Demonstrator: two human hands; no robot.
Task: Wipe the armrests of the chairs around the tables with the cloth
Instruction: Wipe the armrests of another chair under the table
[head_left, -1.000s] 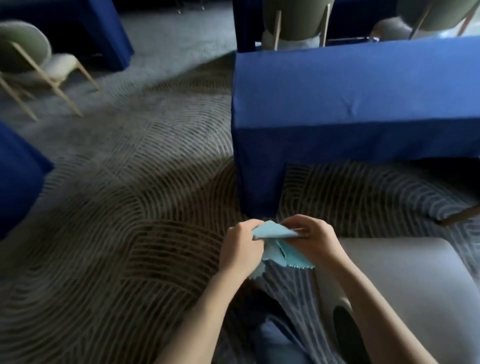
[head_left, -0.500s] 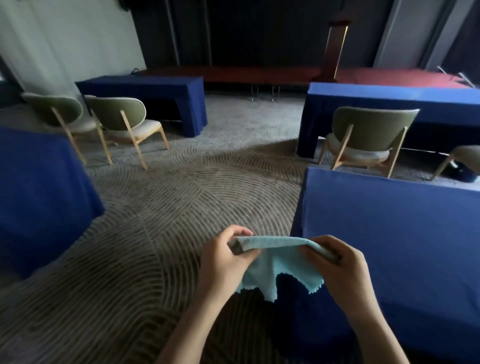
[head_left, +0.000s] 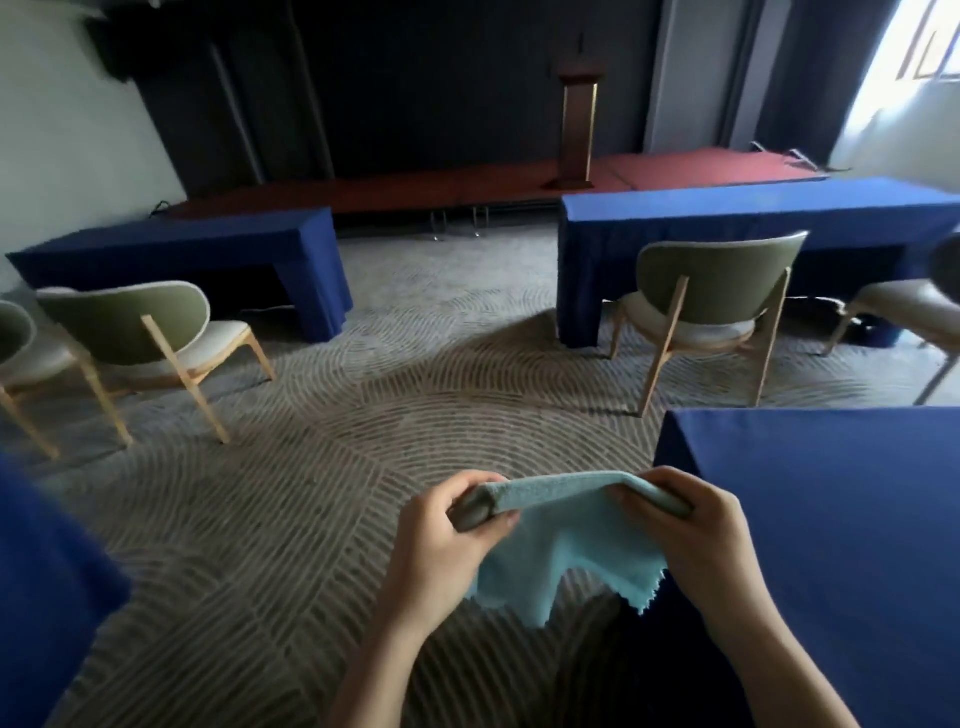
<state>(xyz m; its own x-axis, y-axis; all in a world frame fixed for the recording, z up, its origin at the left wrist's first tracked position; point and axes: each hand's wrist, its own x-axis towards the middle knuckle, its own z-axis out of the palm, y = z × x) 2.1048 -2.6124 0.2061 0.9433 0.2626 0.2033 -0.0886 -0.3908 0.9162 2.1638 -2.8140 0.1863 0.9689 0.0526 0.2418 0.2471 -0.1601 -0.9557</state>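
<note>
Between both hands, left hand (head_left: 447, 540) and right hand (head_left: 691, 535) fingers are pinching the cloth (head_left: 561, 545) stretched crosswise, while the nearest chair (head_left: 711, 312) is standing ahead-right, seemingly closer to the right hand.

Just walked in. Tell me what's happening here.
A person holds a light blue cloth stretched between the left hand and right hand, standing on the patterned carpet beside a blue-draped table. No wiping is under way: the cloth touches no chair. The nearest green-backed chairs sit ahead at the other tables, out of arm's reach.
</note>
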